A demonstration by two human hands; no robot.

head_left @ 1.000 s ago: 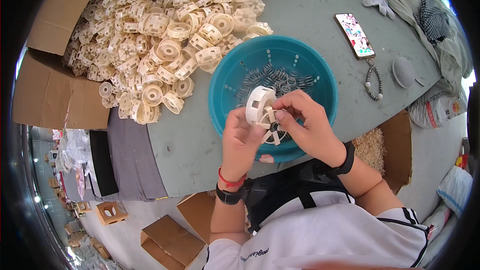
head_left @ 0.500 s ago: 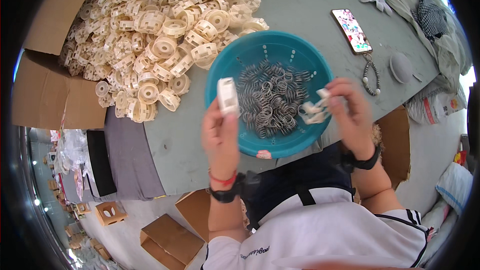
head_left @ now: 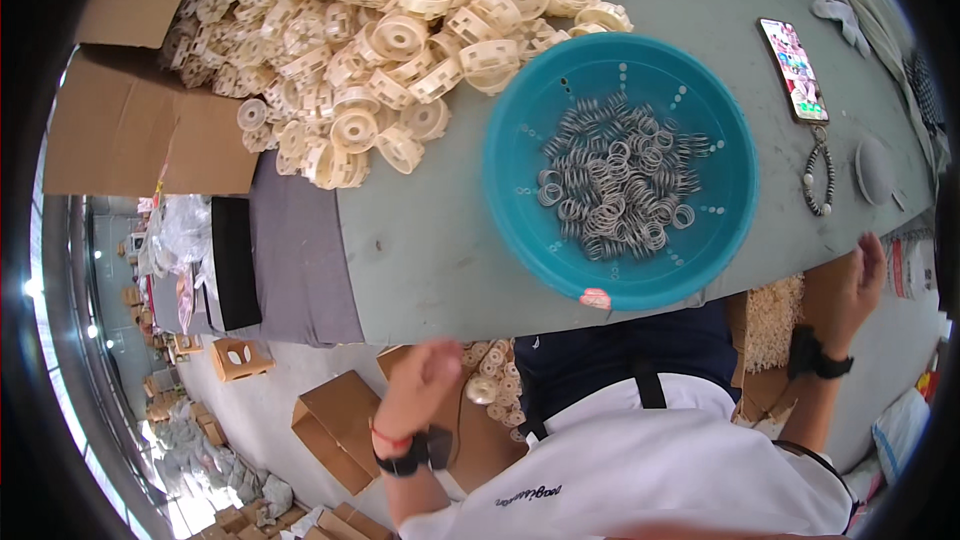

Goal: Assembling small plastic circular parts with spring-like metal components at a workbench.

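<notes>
My left hand is off the front edge of the table, above a cardboard box holding round cream plastic parts. Its fingers are loosely bent and a little blurred, with nothing visible in them. At the far right my right hand is raised beside another cardboard box, which holds many small pale pieces. Its fingers are stretched out and I see nothing in them. Between the hands, a teal plastic basin stands on the table, with a heap of metal coil springs inside.
A large pile of cream slotted plastic wheels covers the table's far left, against an opened carton. To the right lie a lit phone, a beaded strap and a grey oval object. An open carton sits on the floor.
Both hands have left the basin, the left moving down and left, the right moving out to the right. The white parts they held no longer show in them. The view has shifted.
</notes>
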